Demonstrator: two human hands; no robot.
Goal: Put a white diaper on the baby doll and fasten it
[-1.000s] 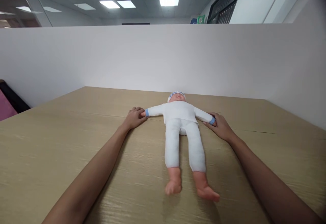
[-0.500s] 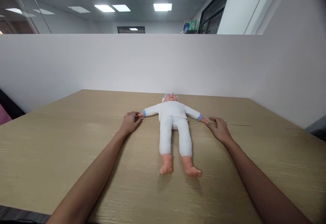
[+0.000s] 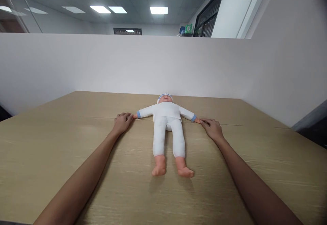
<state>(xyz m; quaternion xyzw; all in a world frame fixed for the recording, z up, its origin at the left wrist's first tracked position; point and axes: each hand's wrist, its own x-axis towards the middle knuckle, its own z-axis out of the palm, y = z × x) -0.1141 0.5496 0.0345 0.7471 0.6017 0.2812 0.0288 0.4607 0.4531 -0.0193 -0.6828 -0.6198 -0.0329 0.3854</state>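
A baby doll (image 3: 167,116) in a white top and trousers with blue cuffs lies on its back on the wooden table (image 3: 122,184). Its feet point toward me, and its arms are spread wide. A white headband with blue lettering circles its head. My left hand (image 3: 123,122) has its fingers closed around the doll's small hand at the left. At the other side, my right hand (image 3: 212,128) pinches the doll's other hand between thumb and fingers. Both my forearms rest low over the tabletop, outside the doll's legs.
A white partition wall (image 3: 122,64) rises behind the table's far edge, and another white wall (image 3: 288,71) borders the right. A dark object (image 3: 314,126) shows beside the table at the far right. Thin seams run across the tabletop.
The view has swung slightly right, so everything sits further left in the picture. My right hand's fingers have closed in on the doll's hand. The doll lies as before.
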